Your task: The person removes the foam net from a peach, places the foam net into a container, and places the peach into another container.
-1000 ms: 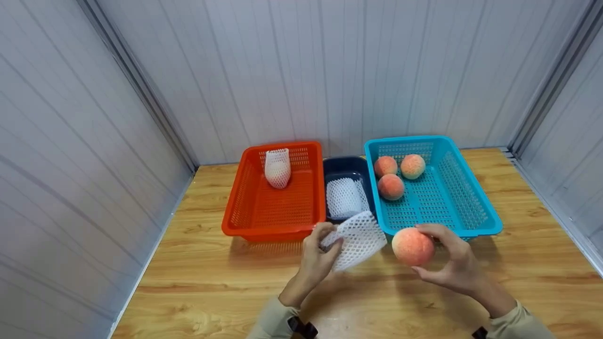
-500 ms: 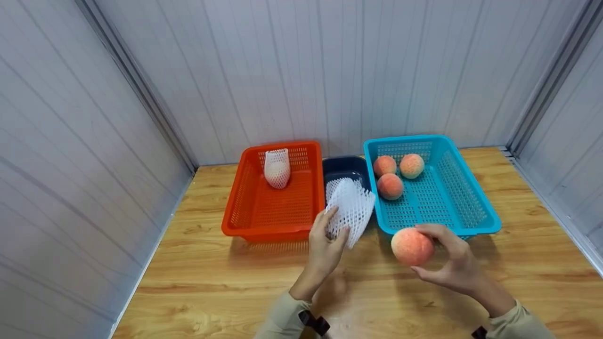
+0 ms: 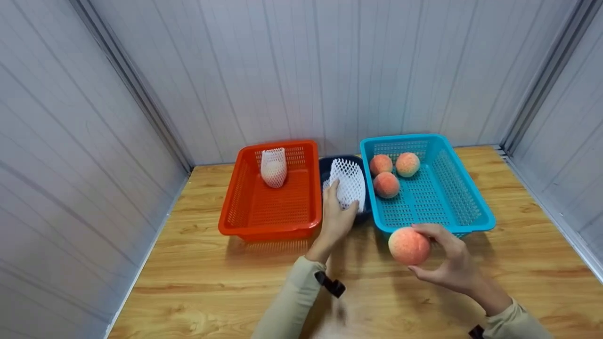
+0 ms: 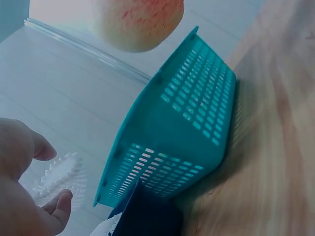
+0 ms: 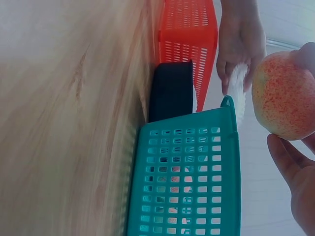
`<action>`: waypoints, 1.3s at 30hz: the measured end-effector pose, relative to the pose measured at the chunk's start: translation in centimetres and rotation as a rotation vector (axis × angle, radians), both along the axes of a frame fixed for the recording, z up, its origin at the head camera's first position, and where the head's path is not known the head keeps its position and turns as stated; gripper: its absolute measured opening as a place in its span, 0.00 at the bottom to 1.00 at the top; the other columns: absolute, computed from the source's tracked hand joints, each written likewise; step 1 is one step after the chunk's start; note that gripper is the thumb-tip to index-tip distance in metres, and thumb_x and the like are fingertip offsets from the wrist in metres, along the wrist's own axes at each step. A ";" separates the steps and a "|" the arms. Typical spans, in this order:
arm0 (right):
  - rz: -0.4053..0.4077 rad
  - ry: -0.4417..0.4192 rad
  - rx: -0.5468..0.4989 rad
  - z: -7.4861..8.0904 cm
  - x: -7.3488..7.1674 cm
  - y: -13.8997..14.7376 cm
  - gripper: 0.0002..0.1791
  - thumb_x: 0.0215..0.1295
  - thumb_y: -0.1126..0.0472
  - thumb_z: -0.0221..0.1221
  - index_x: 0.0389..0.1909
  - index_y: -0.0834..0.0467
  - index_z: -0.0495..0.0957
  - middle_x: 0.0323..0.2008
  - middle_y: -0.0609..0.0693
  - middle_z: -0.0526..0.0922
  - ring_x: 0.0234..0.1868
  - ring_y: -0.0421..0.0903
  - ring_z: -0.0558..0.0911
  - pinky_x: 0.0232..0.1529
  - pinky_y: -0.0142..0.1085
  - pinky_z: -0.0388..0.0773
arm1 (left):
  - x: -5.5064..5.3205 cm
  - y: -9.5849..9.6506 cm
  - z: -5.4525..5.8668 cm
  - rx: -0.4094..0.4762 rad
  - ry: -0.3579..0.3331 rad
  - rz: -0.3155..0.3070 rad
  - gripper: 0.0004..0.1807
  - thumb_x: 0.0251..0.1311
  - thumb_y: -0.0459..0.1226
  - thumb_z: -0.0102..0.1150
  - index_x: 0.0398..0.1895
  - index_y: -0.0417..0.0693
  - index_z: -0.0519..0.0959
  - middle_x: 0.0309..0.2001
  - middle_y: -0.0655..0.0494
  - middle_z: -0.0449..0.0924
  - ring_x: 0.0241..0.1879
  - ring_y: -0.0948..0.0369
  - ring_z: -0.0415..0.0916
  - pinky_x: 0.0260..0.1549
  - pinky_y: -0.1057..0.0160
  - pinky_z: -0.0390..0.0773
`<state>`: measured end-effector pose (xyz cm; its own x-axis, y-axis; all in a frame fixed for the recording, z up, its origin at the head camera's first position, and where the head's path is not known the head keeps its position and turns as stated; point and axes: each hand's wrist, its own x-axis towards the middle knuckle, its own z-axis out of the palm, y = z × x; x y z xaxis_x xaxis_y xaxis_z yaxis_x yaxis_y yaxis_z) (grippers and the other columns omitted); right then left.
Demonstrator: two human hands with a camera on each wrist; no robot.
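My left hand (image 3: 338, 214) reaches over the small dark blue basin (image 3: 325, 164) and pinches a white foam fruit net (image 3: 347, 181) by its near end. In the right wrist view, the net (image 5: 238, 81) hangs from this hand's fingers above the basin's height. My right hand (image 3: 447, 259) grips a peach (image 3: 409, 246) between thumb and fingers, just in front of the blue basket. The same peach (image 5: 283, 96) fills the right side of the right wrist view. More white netting (image 4: 106, 227) shows inside the basin, partly hidden by the left hand and the held net.
On the left stands an orange basket (image 3: 268, 230) with one peach in a foam net (image 3: 274, 169). On the right, a blue basket (image 3: 471, 212) contains three bare peaches (image 3: 386, 184). The baskets flank the basin on a wooden table (image 3: 188, 282), against a pale panelled wall (image 3: 301, 70).
My left hand has carried the foam net forward from the table's front to above the basin, its far end swinging up and away. The right hand with the peach has barely moved.
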<state>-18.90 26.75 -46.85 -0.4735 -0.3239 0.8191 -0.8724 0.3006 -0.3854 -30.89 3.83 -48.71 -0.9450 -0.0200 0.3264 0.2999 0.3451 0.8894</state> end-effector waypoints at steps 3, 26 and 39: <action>-0.004 -0.007 0.007 0.0 0.1 0.0 0.46 0.18 0.76 0.76 0.51 0.77 0.72 0.46 0.69 0.77 0.48 0.50 0.78 0.49 0.25 0.74 | -1.2 0.5 0.2 -0.029 -0.082 0.012 0.38 0.60 0.36 0.61 0.73 0.43 0.58 0.68 0.44 0.59 0.70 0.48 0.53 0.67 0.50 0.53; -0.020 0.014 0.000 -0.3 0.0 0.0 0.46 0.19 0.73 0.77 0.51 0.76 0.72 0.46 0.67 0.78 0.46 0.48 0.78 0.45 0.25 0.73 | -4.7 2.0 -3.0 -0.656 -0.102 0.137 0.23 0.64 0.44 0.59 0.61 0.47 0.75 0.72 0.42 0.51 0.71 0.44 0.48 0.67 0.44 0.50; -0.029 0.004 0.003 -0.8 -0.1 0.3 0.42 0.32 0.63 0.79 0.51 0.75 0.73 0.47 0.66 0.78 0.45 0.47 0.78 0.44 0.24 0.73 | -5.6 2.0 -3.3 -1.117 0.206 -0.043 0.24 0.72 0.41 0.48 0.68 0.45 0.69 0.72 0.45 0.57 0.73 0.47 0.47 0.68 0.49 0.53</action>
